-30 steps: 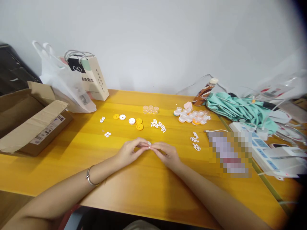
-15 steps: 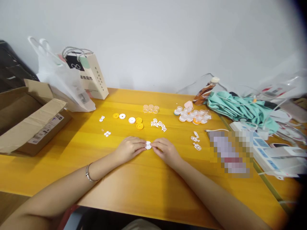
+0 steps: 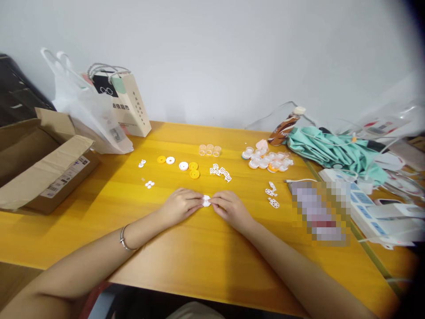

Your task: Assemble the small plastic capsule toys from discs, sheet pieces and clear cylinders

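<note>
The long yellow wooden table (image 3: 206, 261) fills the room's near side. At its ten o'clock corner lies an open brown cardboard box (image 3: 43, 164) with a white printed shipping label too small to read. Behind it stand a white plastic carrier bag (image 3: 83, 115) and a cream paper gift bag (image 3: 128, 106) with a black tag and a line of dark characters I cannot make out. At two o'clock lies a crumpled teal cloth (image 3: 328, 153), with a brown drinks bottle (image 3: 282, 128) just beside it, its label unreadable. Near the cloth sits a heap of clear and orange plastic caps (image 3: 267, 161). At twelve o'clock lie yellow and white plastic discs (image 3: 187, 167) and white lattice pieces (image 3: 221, 172).

At the table's middle, the left hand (image 3: 181, 206) and right hand (image 3: 230, 208) meet fingertip to fingertip, both pinched closed on a small white round plastic piece (image 3: 206, 200) held just above the wood. A silver bangle (image 3: 124, 239) circles the left wrist.

Since a second ago, the hands have lowered and turned the piece so its white face shows more fully.
</note>
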A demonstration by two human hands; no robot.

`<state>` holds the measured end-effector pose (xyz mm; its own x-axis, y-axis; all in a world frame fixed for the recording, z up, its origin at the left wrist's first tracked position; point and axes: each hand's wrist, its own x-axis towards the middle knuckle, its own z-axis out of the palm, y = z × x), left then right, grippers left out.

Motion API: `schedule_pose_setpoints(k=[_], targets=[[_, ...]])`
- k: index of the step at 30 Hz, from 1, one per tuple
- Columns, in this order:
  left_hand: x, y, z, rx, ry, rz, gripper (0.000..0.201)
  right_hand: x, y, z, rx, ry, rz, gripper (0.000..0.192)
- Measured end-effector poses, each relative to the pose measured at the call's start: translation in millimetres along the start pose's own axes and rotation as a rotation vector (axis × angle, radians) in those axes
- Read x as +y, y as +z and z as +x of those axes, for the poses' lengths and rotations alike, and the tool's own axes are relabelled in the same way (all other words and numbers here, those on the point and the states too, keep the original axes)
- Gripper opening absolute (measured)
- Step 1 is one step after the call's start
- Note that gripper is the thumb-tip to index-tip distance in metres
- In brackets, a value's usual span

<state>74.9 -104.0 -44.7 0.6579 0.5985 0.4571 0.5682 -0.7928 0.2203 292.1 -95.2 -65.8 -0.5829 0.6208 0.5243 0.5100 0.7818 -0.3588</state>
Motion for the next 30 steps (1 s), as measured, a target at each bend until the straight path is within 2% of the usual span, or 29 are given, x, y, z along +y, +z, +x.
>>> schedule_pose_setpoints(k=[15,30], targets=[[-0.9,0.7,-1.1,-0.01,-0.005,0.012,0.019,-4.1,-2.5,0.9,-0.006,0.009,0.03,0.016],[0.6,3.1,0.5,-0.005,-0.015,-0.012,0.017,-3.4,1.3,-2.3,-0.023,0.145,0.049,0.009]])
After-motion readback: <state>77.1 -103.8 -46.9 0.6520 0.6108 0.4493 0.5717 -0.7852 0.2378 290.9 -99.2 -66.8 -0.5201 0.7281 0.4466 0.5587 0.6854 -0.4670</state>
